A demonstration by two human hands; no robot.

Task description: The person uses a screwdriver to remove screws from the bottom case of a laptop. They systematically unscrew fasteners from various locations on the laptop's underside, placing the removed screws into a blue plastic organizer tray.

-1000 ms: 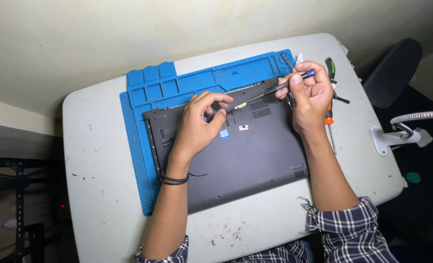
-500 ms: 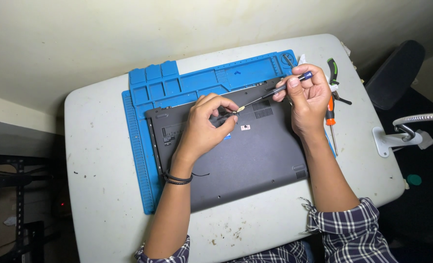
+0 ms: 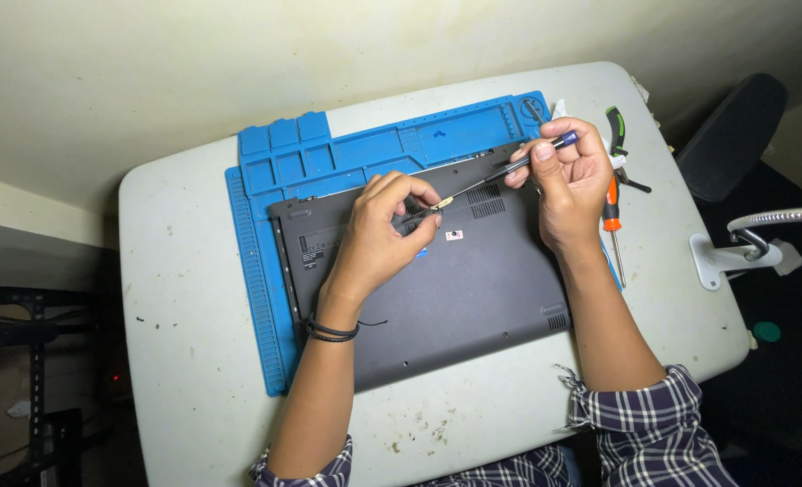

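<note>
Dark grey laptop [image 3: 437, 298], underside up, lies on a blue silicone work mat [image 3: 329, 153]. The right hand [image 3: 568, 185] grips a slim blue-capped screwdriver [image 3: 509, 169]; the left hand [image 3: 383, 234] pinches its tip at a base screw. Advisable: keep the shaft squarely seated, with light pressure.

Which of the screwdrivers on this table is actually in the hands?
The dark-shafted screwdriver with the blue cap, gripped by the right hand. The orange-handled screwdriver lies loose on the table beside that hand.
</note>
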